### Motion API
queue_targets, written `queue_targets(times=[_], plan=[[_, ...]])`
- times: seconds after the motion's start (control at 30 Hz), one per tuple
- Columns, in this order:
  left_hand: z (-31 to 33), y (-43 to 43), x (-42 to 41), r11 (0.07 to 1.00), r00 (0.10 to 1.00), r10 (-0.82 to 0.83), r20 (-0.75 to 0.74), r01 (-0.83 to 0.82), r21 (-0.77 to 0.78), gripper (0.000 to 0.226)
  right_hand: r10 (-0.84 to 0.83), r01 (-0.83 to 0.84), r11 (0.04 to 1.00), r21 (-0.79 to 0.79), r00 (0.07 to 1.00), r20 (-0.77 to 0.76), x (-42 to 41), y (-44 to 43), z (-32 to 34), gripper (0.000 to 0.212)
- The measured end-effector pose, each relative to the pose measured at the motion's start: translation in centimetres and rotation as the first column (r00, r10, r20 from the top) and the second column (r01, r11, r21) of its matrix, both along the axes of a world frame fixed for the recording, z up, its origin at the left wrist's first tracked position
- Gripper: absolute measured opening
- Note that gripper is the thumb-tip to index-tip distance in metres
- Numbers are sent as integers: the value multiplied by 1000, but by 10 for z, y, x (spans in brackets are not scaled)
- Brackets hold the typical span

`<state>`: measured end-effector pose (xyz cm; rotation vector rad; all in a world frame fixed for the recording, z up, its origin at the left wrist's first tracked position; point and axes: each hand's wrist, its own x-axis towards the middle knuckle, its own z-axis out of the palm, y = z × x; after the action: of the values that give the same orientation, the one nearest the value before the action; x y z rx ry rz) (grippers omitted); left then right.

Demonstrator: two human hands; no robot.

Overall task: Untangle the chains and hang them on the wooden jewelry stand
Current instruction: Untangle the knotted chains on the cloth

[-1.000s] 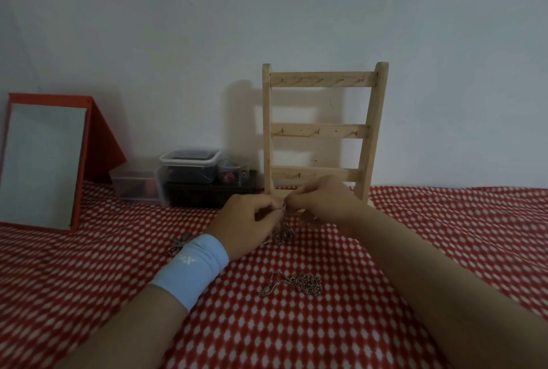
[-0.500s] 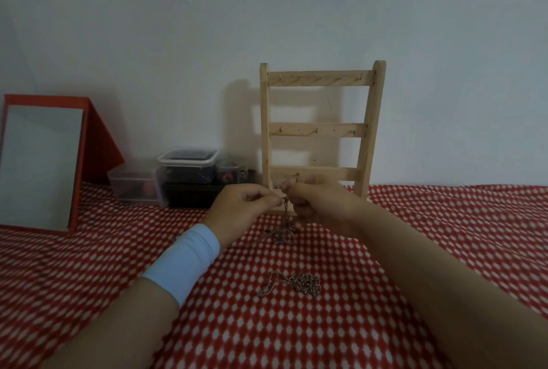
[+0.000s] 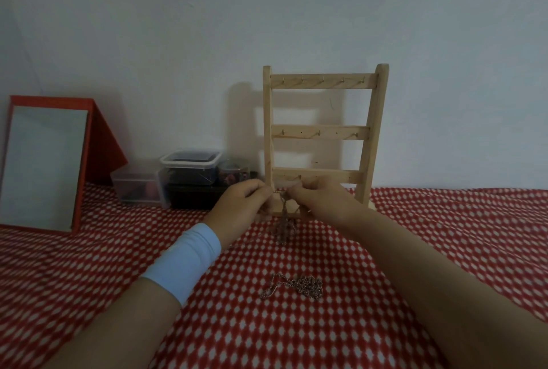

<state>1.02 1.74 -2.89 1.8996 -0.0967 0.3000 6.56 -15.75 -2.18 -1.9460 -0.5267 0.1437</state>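
Observation:
A wooden jewelry stand [image 3: 323, 131] with three hooked rails stands against the wall. In front of its lowest rail my left hand [image 3: 240, 208] and my right hand [image 3: 320, 199] pinch the top of a tangled chain [image 3: 284, 225]. The chain hangs down between them, its lower clump just above or on the red checked cloth. A second tangled chain [image 3: 296, 287] lies loose on the cloth nearer to me. A light blue band wraps my left wrist.
A red-framed mirror [image 3: 44, 164] leans at the left. Clear plastic containers [image 3: 189, 173] and a dark box sit left of the stand, against the wall. Red and white checked cloth [image 3: 444, 235] covers the whole surface.
Both hands have lifted slightly toward the stand's lowest rail, drawing the chain up so it hangs longer between them. The loose chain has not moved.

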Motion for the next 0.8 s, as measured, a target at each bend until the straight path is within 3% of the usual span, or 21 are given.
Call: queue_targets(times=[0.13,0.27,0.47,0.6,0.7,0.8], plan=[[-1,-5,2,950,996,-28,-85,0,-312,30,129,-121,990,70,985,-114,0,-2,3,22],[3,-2,2,922,994,-66,-90,26,-387,36,185,-186,983,6,982,21,0,-3,0,18],[4,4,0,977,999,35,0,-34,-212,33,182,-182,983,-39,983,1,-1,-5,3,6],[7,4,-3,969,996,-90,-4,87,-230,34,191,-189,957,-219,982,-12,-4,-2,0,15],[7,7,0,994,993,106,61,-105,-20,30,203,-214,961,-176,976,-79,-7,-3,2,21],[-1,18,6,908,940,286,189,-328,261,7,179,-191,978,-79,974,-142,-5,-6,1,21]])
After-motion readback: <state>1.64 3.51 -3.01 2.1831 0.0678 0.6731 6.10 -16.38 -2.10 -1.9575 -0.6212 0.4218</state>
